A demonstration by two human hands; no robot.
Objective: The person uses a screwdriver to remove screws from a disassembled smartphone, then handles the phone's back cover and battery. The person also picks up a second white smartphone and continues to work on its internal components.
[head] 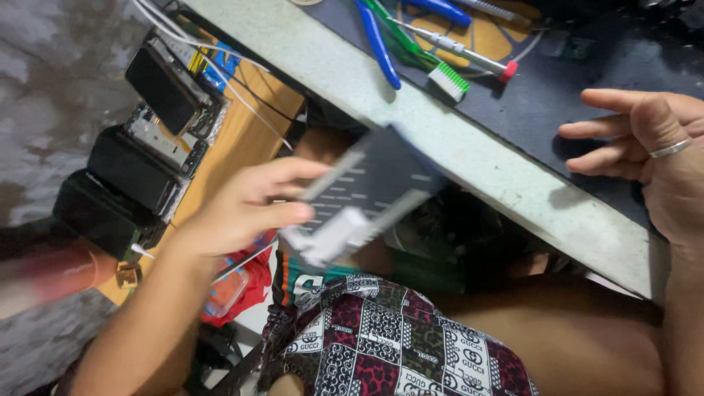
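My left fingers [293,192] are curled around the near end of a flat dark panel [370,187], thumb and forefinger pinching its pale, light-grey edge strip; the thing is blurred, so I can only guess it is a phone screen or a keyboard-like part with rows of pale marks. My left hand [238,213] holds it tilted in the air below the front edge of the workbench [469,150], above my lap and the patterned shorts [396,345].

My right hand [645,158] is loose and grips nothing: the fingers are spread and point left, hovering over the dark work mat [543,103], a ring on one finger. There is bare mat between those fingertips and the tools farther up.

Near the mat's far side lie blue-handled pliers [378,40], a green brush with white bristles [433,66] and a slim screwdriver with a red cap [462,50], close together and well apart from my right hand.

Left of the bench, on an orange-brown wooden surface [246,114], several dismantled phones [158,132] are stacked side by side, with white cables [220,62] running over them. A red bag [246,286] sits under my left wrist.
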